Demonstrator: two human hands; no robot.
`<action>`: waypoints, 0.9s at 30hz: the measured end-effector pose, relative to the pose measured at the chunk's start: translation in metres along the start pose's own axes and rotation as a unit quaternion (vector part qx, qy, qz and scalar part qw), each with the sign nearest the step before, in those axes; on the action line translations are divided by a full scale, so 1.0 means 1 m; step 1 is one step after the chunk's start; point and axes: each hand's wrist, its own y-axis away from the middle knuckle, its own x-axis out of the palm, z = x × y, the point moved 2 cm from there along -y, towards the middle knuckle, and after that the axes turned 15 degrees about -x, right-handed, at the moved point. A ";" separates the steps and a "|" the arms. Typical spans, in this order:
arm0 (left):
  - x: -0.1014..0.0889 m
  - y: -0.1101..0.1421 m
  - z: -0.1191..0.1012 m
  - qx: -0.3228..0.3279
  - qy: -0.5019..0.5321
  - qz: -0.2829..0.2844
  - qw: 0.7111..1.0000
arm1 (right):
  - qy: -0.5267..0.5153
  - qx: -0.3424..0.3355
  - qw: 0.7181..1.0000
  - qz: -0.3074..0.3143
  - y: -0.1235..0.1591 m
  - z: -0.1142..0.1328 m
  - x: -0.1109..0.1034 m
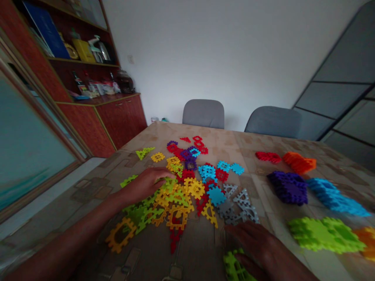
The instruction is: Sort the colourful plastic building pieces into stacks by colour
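A loose heap of flat plastic interlocking building pieces with toothed edges covers the middle of the table. My left hand reaches into its left side, thumb and fingers curled about a lime-green piece. Yellow pieces and more green pieces lie around it. My right hand is low at the right, fingers over a green interlocking piece near the front edge. Grey triangular pieces lie just beyond its fingertips. A turquoise square piece and red pieces are farther off.
Stacks sorted by colour stand at the right: red, orange, purple, blue and green. Two grey chairs stand behind the table. A wooden cabinet is at the left.
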 end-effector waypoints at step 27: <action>0.029 0.032 -0.016 -0.033 -0.106 -0.017 0.994 | 0.020 -0.016 0.999 -0.023 0.001 -0.002 0.000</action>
